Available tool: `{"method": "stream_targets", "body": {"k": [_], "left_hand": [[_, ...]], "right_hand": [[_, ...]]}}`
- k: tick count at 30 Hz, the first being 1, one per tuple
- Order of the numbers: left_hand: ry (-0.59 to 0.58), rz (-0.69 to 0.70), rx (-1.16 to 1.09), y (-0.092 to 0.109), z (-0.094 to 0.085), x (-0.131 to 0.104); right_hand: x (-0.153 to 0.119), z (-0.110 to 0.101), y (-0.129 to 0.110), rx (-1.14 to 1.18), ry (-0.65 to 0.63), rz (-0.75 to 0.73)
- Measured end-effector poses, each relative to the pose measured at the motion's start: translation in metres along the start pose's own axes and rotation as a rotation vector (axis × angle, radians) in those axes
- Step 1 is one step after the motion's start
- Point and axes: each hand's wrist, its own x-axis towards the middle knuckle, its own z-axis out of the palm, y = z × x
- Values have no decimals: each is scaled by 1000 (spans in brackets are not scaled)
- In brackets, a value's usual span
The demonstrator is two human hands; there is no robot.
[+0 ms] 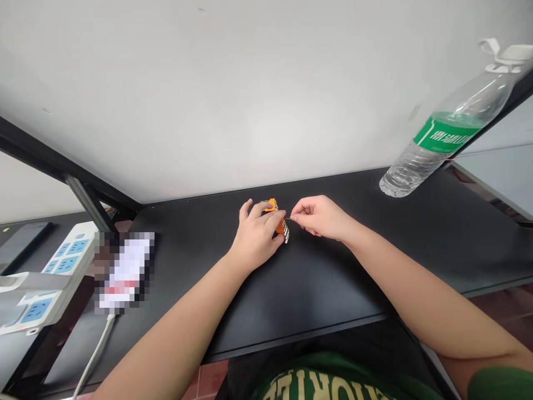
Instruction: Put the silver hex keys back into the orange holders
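On the black table, my left hand (259, 233) grips an orange hex key holder (280, 226) from above, covering much of its middle. Several silver hex keys (286, 232) stick out along the holder's right side, and thin metal ends show at its far left. Just to the right, my right hand (318, 216) is closed in a pinch on a thin metal hex key (288, 218). That key's tip lies close to the holder; whether it sits inside a slot cannot be made out.
A large water bottle (447, 130) with a green label stands at the back right by the pale wall (250, 100). On the left lie a blurred-out phone (127, 269) with a white cable (94, 355) and a white power strip (69, 266). A black metal frame bar (54, 158) crosses there.
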Motion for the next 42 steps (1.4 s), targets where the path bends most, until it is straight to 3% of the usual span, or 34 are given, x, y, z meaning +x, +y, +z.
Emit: {"method": "stream_targets", "body": {"k": [4, 8, 14, 22, 31, 35, 42], "left_hand": [[-47, -57, -70, 6, 1, 0], [-50, -122, -132, 5, 3, 1], [26, -124, -119, -2, 4, 0], [89, -55, -64, 2, 3, -1], [28, -27, -35, 4, 0, 0], [86, 5, -40, 2, -1, 0], [165, 3, -7, 2, -1, 1]], "right_hand": [[11, 12, 4, 331, 9, 126], [15, 23, 9, 515, 17, 155], [16, 20, 16, 696, -134, 104], [18, 25, 26, 520, -134, 62], [16, 22, 23, 407, -149, 74], [15, 23, 22, 384, -174, 59], [11, 24, 19, 273, -99, 5]]}}
